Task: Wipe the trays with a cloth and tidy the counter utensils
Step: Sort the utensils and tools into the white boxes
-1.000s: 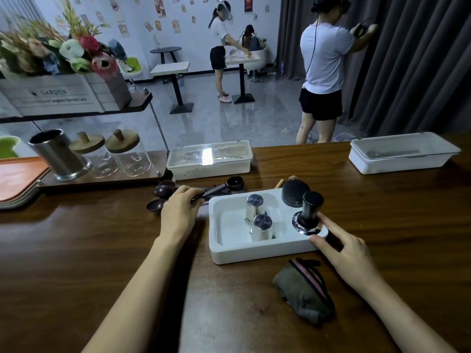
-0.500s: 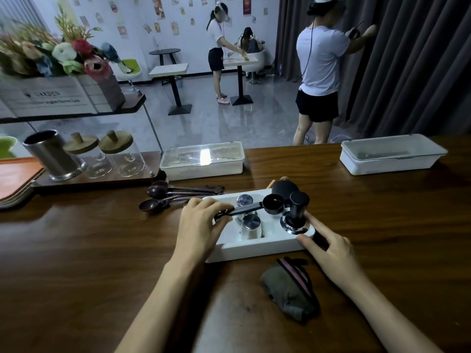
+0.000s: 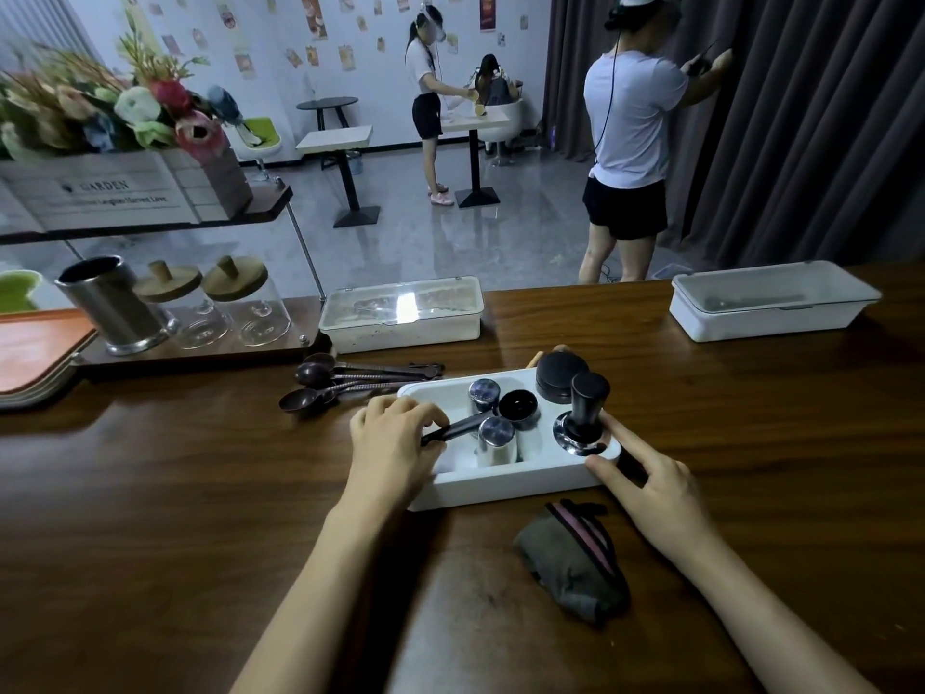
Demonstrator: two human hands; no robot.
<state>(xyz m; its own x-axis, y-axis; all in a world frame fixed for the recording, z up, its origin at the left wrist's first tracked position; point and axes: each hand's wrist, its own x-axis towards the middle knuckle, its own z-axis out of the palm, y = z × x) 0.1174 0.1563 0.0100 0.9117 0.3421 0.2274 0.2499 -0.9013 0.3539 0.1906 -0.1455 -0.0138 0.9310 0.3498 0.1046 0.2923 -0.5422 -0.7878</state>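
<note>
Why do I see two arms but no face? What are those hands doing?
The camera sits on a person's head and looks down, so you see only their arms. On the wooden counter stands a white tray with two steel cups and a black tamper. The left hand holds a black scoop by its handle, over the tray. The right hand rests on the tray's corner. A grey cloth lies in front; brown spoons lie left of the tray.

Counter [image 3: 150, 493] is stretching open left and right of the tray [image 3: 500, 485]; spoons [image 3: 325, 383] are crowding behind-left, cloth [image 3: 570, 568] is lying in front.
</note>
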